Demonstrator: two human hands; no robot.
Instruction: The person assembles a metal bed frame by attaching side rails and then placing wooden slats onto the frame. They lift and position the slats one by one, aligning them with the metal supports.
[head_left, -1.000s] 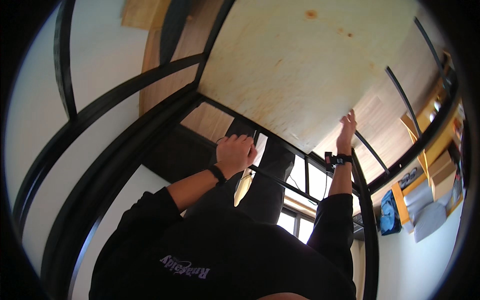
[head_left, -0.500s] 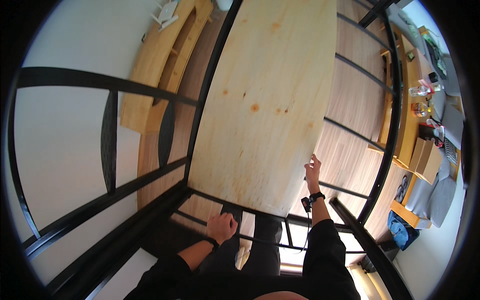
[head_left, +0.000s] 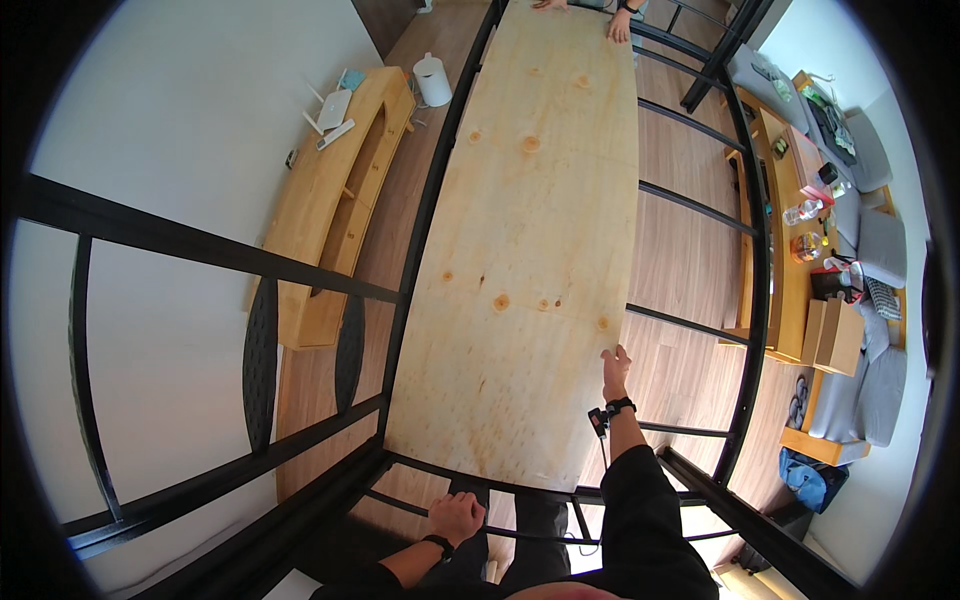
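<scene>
A long pale plywood board point(head_left: 530, 230) with brown knots lies on a black metal bed frame point(head_left: 410, 300). My right hand point(head_left: 616, 374) is at the board's right edge, fingers bent around it, a black strap on the wrist. My left hand point(head_left: 457, 518) is curled into a fist just below the frame's near rail; a lower bar passes behind it. Whatever its palm may hold is hidden. At the far end another person's two hands point(head_left: 619, 25) rest on the board, partly cut off by the top edge.
Black slats point(head_left: 690, 205) cross the frame over wooden flooring. Left stands a wooden cabinet point(head_left: 325, 200) with a white router, beyond it a white bin point(head_left: 432, 80). Right are a wooden table point(head_left: 785, 300) with bottles, a cardboard box point(head_left: 835, 335), a grey sofa point(head_left: 850, 395) and a blue bag point(head_left: 812, 478).
The view has tilted toward the far end, and everything sits lower in the picture. Another person's hands now show there. My hands keep about the same places beside the board and near rail.
</scene>
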